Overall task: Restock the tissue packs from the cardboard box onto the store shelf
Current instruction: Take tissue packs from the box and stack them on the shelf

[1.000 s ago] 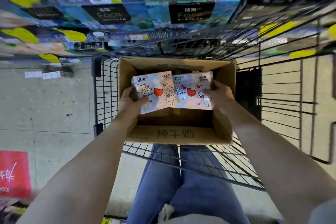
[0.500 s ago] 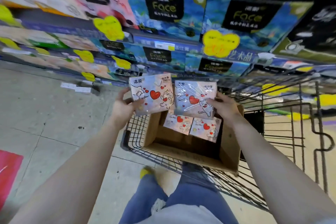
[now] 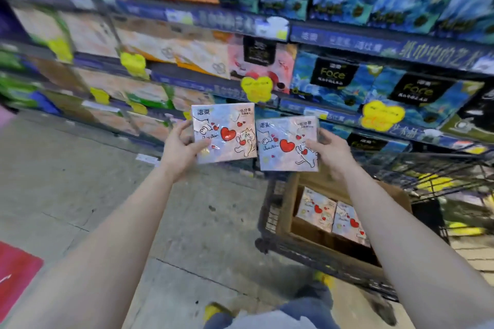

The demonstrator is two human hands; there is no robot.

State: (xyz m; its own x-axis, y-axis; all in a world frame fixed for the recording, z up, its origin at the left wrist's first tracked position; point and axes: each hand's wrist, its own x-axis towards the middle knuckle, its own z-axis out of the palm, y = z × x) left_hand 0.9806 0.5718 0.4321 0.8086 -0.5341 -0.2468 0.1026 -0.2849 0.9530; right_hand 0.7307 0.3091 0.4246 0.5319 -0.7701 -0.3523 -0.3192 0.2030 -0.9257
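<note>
Head: left hand (image 3: 181, 148), right hand (image 3: 331, 153) grip tissue packs (image 3: 227, 133) by edges.

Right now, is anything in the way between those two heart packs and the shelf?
Nothing visible. The left hand holds the left tissue pack, the right hand the right tissue pack, in open air before the store shelf. The shopping cart with the cardboard box sits lower, aside.

left hand (image 3: 179, 151): outstretched, gripping | right hand (image 3: 331, 154): outstretched, gripping
</note>
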